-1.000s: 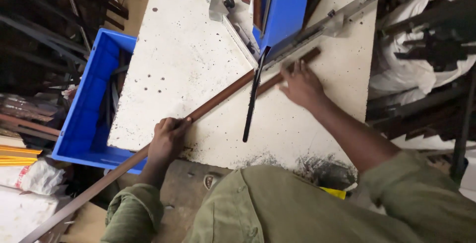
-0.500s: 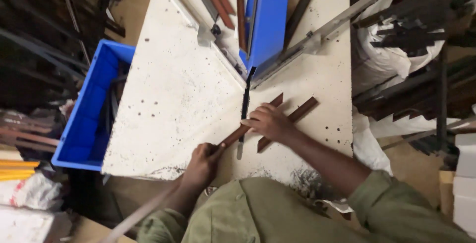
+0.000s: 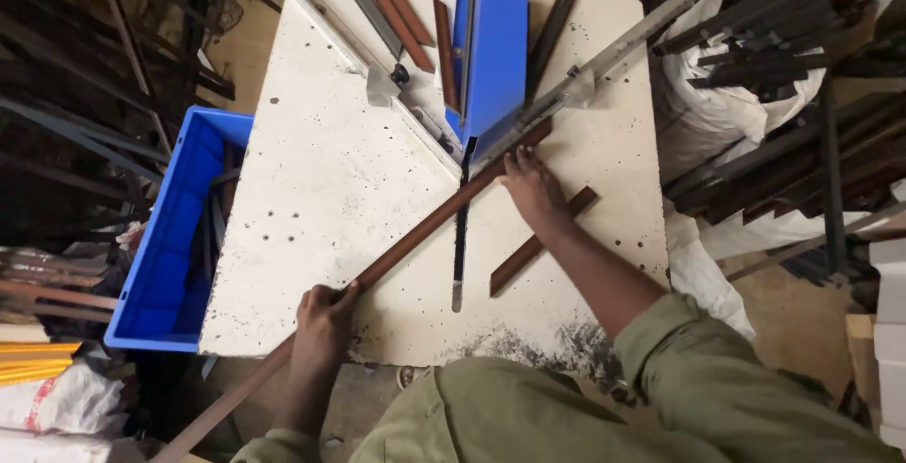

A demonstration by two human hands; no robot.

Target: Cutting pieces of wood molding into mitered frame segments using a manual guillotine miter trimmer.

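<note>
White, speckled square tabletop point(image 3: 311, 189) filling the middle, dotted with small dark holes and dust. Deep blue rectangular plastic crate point(image 3: 170, 236) set against its left edge, dark strips inside. White woven sack point(image 3: 727, 85) at upper right, stuffed with dark metal offcuts. Blue upright cutter housing point(image 3: 495, 48) at the top centre, grey metal guide rails point(image 3: 623, 48) spreading from it in a V. White plastic package with red print point(image 3: 47, 397) at lower left, a yellow bundle point(image 3: 28, 361) just above.

Long brown flat strip point(image 3: 425, 222) lying diagonally, long axis from lower left off the tabletop's edge up to the right, far end pointing at the cutter along the right rail. Short brown cut piece point(image 3: 543, 241) beside it, parallel.

Left hand point(image 3: 324, 317), grip closed around the strip near the tabletop's front edge. Right hand point(image 3: 530, 185), fingers spread flat, pressing the strip's upper end down, not wrapped around it.
</note>
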